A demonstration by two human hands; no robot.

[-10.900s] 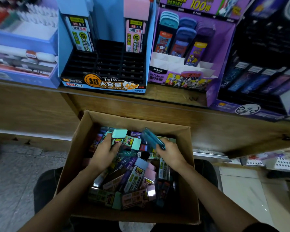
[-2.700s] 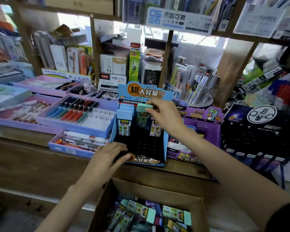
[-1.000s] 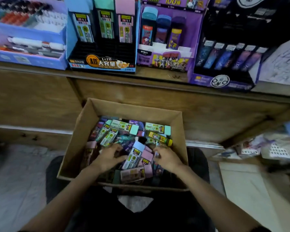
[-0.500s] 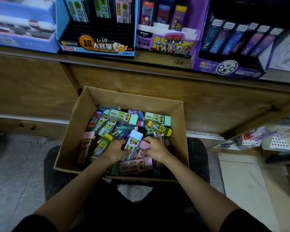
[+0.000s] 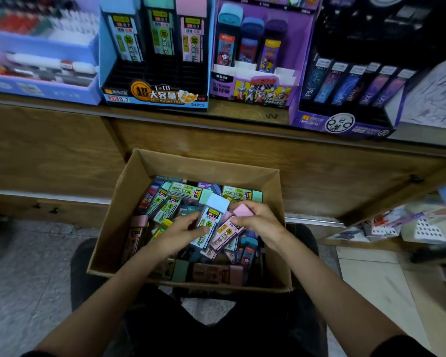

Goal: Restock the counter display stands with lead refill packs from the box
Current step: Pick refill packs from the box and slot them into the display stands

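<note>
My left hand [image 5: 181,232] grips the blue-capped lead refill pack [image 5: 212,215], my right hand [image 5: 260,222] the pink-capped pack [image 5: 227,228]. Both have just come up off the pile in the cardboard box [image 5: 203,163], ready for the blue display stand [image 5: 152,96].

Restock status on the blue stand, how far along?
Done: the blue stand has three packs standing in its back row. In hand: the left hand holds a blue-capped pack and the right hand a pink-capped pack, both over the box. Left: the stand's front slots look empty, and many packs lie loose in the box.
</note>
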